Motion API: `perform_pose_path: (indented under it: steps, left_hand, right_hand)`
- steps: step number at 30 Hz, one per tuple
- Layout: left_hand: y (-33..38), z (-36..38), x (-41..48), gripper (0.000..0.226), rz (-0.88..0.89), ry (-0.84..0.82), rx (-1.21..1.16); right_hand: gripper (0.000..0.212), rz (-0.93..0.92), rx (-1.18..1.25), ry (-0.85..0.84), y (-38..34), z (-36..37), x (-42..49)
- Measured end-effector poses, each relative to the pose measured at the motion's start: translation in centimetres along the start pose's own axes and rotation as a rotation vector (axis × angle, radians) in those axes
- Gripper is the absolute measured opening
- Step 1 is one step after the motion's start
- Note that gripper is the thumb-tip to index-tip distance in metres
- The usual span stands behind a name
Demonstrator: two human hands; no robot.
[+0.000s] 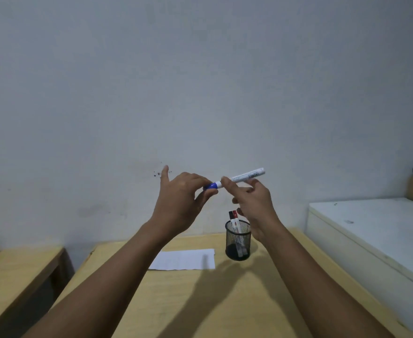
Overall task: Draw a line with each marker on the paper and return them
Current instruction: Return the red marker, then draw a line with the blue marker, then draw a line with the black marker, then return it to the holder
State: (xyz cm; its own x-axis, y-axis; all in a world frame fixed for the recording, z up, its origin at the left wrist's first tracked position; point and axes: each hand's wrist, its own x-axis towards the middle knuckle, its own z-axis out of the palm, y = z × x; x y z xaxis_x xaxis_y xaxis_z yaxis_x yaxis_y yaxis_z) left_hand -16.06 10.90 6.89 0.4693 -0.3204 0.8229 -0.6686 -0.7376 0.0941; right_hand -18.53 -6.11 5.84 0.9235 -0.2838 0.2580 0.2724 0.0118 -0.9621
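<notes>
Above the wooden table (176,301), a white blue-capped marker (244,177) — left hand (183,203) pinching cap, right hand (254,203) pinching barrel.

Wood, paper, mesh and plastic in front of you.
Your worktop (181,301) is pale wood with a smooth, matt finish; the sheet of paper (183,259) on it is white and matt. The pen cup (238,240) is black wire mesh. The marker (244,177) you hold looks like smooth plastic, white barrel with a glossy blue cap (211,185). The wall (200,81) is matt, scuffed paint.
</notes>
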Motion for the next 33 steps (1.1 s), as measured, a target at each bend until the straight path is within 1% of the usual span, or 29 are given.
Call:
perform_pose_path:
  steps: [1, 2, 3, 4, 7, 8, 9, 12, 14, 16, 17, 19, 22, 24, 27, 29, 31, 33]
  left_hand:
    - [0.2, 0.1, 0.5, 0.025, -0.012, -0.009, 0.012]
    - [0.4, 0.2, 1.0, 0.026, -0.019, -0.021, 0.021]
    - [0.5, 0.4, 1.4, 0.027, -0.029, -0.036, 0.021]
    - [0.6, 0.8, 1.7, 0.028, -0.040, -0.056, 0.016]
    - [0.8, 2.3, 2.6, 0.033, -0.070, -0.132, 0.003]
    - [0.8, 3.0, 2.9, 0.035, -0.088, -0.147, -0.012]
    - [0.7, 3.8, 3.2, 0.036, -0.109, -0.155, -0.039]
    - [0.3, 6.5, 4.0, 0.037, -0.185, -0.172, -0.203]
    - [0.3, 8.3, 4.4, 0.033, -0.272, -0.177, -0.381]
    - [0.3, 10.0, 4.5, 0.028, -0.346, -0.167, -0.463]
    - [0.0, 11.0, 4.4, 0.026, -0.365, -0.176, -0.459]
    - [-0.7, 13.2, 3.9, 0.024, -0.400, -0.226, -0.427]
    - [-2.1, 16.4, 3.0, 0.027, -0.469, -0.309, -0.380]
    - [-2.6, 18.2, 2.5, 0.033, -0.510, -0.362, -0.365]
    - [-2.9, 20.4, 2.1, 0.047, -0.569, -0.438, -0.330]
    - [-3.1, 21.8, 1.9, 0.054, -0.599, -0.465, -0.320]
    - [-3.2, 22.8, 1.8, 0.056, -0.617, -0.477, -0.332]
    - [-3.2, 23.6, 1.9, 0.052, -0.628, -0.474, -0.353]
  right_hand:
    - [0.096, -0.003, -0.020, 0.099, 0.3, -0.1, 0.2]
    - [0.110, -0.050, -0.047, 0.168, 0.8, -0.4, 0.4]
    - [0.112, -0.118, -0.094, 0.203, 1.1, -0.6, 0.6]
    - [0.100, -0.197, -0.156, 0.206, 1.5, -1.0, 0.9]
    - [0.031, -0.325, -0.373, 0.107, 2.8, -2.1, 2.3]
    - [0.015, -0.357, -0.445, 0.083, 3.1, -2.5, 2.8]
    - [0.006, -0.389, -0.511, 0.068, 3.5, -2.9, 3.3]
    - [0.009, -0.410, -0.670, 0.030, 5.0, -4.3, 4.5]
    - [0.009, -0.396, -0.672, 0.003, 6.2, -4.9, 5.5]
    - [0.007, -0.363, -0.617, 0.026, 7.5, -5.3, 6.8]
    - [0.008, -0.341, -0.600, 0.053, 8.0, -5.6, 7.5]
    - [0.019, -0.302, -0.599, 0.089, 8.9, -6.1, 8.8]
    - [0.048, -0.304, -0.614, 0.045, 10.5, -6.6, 10.4]
    - [0.061, -0.309, -0.672, -0.005, 11.5, -6.7, 11.3]
    - [0.067, -0.267, -0.765, -0.061, 13.0, -6.6, 12.7]
    - [0.065, -0.256, -0.811, -0.070, 13.9, -6.6, 13.4]
    - [0.062, -0.230, -0.856, -0.086, 14.8, -6.9, 13.9]
    - [0.061, -0.213, -0.930, -0.106, 15.4, -7.1, 14.0]
